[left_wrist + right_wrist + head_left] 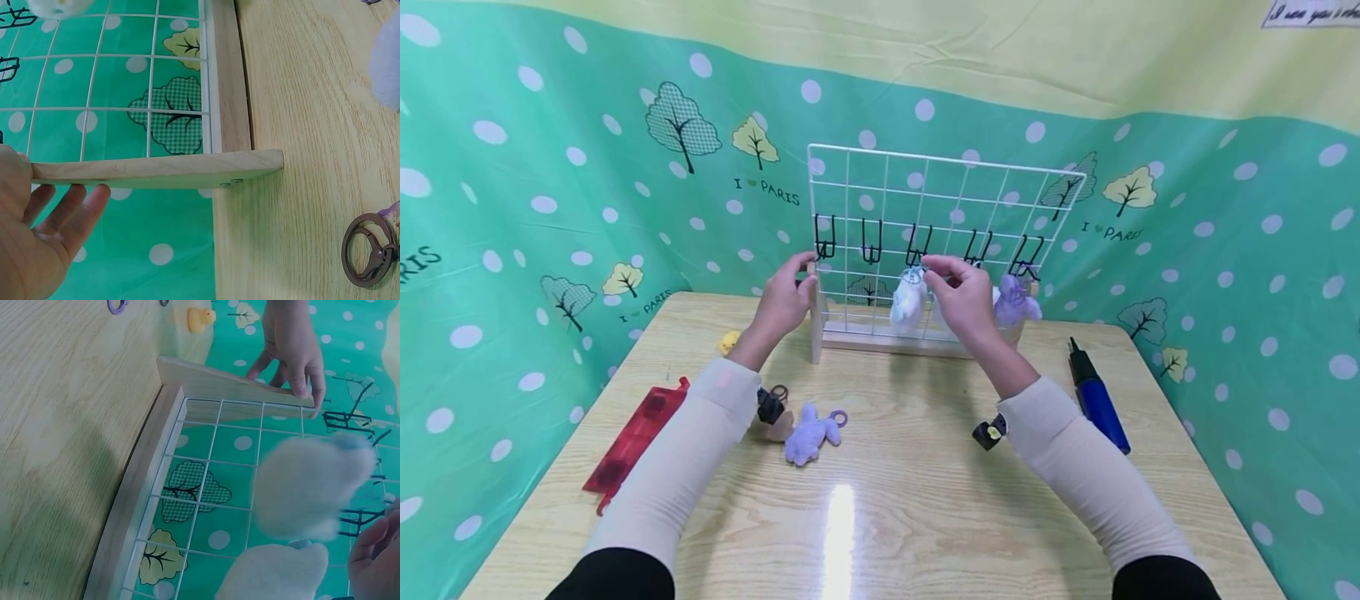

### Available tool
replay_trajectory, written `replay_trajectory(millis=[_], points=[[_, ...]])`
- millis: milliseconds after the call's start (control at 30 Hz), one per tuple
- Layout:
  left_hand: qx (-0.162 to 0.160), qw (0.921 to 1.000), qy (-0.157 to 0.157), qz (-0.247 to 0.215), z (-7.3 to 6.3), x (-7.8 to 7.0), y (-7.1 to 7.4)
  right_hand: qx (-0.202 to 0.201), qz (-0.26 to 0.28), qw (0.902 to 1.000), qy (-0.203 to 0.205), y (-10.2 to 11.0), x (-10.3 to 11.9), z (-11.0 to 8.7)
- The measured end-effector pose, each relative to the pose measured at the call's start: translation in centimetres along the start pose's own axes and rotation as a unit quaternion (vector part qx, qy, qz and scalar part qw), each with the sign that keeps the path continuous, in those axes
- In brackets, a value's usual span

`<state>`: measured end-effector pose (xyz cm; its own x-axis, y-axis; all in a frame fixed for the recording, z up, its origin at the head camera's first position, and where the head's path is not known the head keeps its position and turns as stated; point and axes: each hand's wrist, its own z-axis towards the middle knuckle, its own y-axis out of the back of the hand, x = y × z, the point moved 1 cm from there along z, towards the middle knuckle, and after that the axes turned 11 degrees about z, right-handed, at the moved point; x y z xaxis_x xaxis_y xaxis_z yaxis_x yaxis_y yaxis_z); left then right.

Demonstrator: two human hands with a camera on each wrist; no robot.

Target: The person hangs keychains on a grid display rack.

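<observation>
Head view: we see a wire rack, and by it we place everything else. Our left hand grasps the wooden side board at the rack's left end, thumb on one side and fingers on the other. Our right hand, in front of the rack's middle, appears to pinch the top of a white plush by its ring, just at the third hook from the rack's left end. Whether that ring is over the hook we cannot tell; the fingers cover the spot, and the plush is blurred in the right wrist view.

We judge the step to be hanging this plush. To do it well, we should brace the board without tilting the rack, turn the ring's opening toward the hook's tip, slide it well past the upturned end, then let the weight settle before loosening the fingers. The likely slip is the ring catching only the tip.

As for containers, the red translucent piece left and in front of the rack may be a pouch; whether its dark patches are contents, we cannot tell. The hooks do the holding: a purple plush hangs by the rack's right end.
</observation>
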<state>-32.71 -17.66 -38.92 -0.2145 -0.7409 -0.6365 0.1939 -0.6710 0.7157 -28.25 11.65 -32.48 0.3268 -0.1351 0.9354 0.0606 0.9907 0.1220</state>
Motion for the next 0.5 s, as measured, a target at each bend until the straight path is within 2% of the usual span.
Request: replay_trajectory(millis=[267, 500], points=[[0.013, 0.9999, -0.004, 0.001, 0.0, -0.1, 0.0, -0.002, -0.028, 0.9996, 0.005, 1.3, -1.3, -0.6], [0.027, 0.9996, -0.004, 0.009, 0.2, 0.1, 0.5, 0.026, -0.023, 0.9989, -0.030, 2.8, -2.4, -1.2]])
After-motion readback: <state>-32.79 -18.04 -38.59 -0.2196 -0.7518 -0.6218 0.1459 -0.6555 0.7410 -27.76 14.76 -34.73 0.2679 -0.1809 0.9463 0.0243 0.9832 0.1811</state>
